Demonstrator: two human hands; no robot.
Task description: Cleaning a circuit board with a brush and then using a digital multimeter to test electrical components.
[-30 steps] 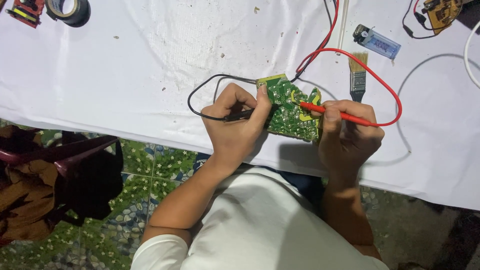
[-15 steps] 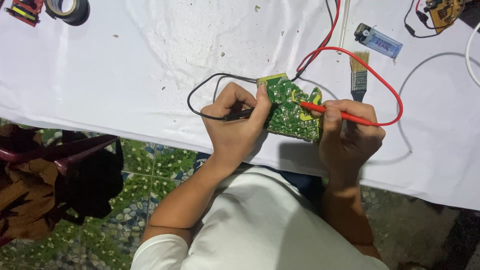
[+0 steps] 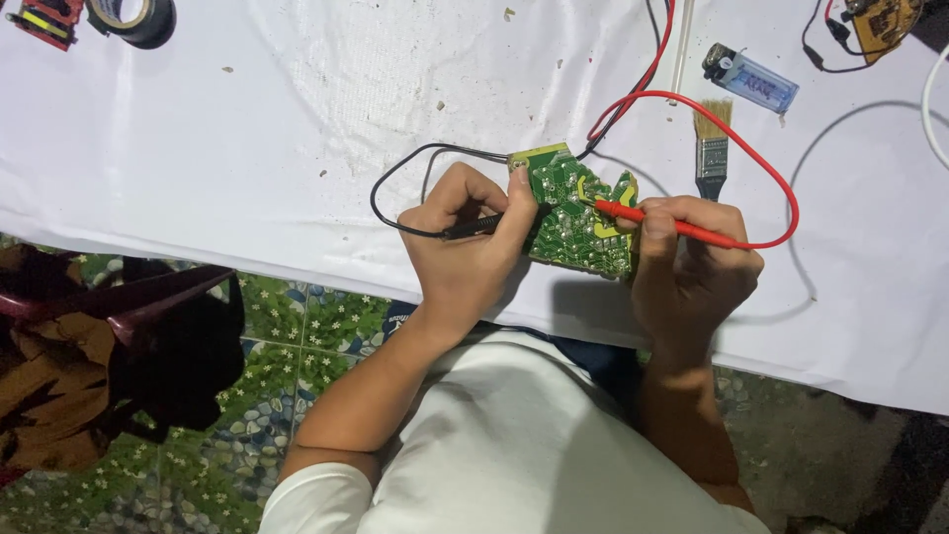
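on white cloth [image 3: 297, 119], flat green circuit board [image 3: 573, 213]

Both hands [image 3: 465, 247] [image 3: 692, 262] press probes [image 3: 662, 220] onto green circuit board [image 3: 573, 213].

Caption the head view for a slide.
Left hand with black probe and right hand with red probe on a green circuit board.

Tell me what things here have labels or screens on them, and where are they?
Lighter: top right on the white table, above the brush; long see-through blue body with a printed label and dark metal top.
Red gadget: top left corner beside the tape roll; red case with a yellow panel, cut off by the edge.
No screens or packages show.
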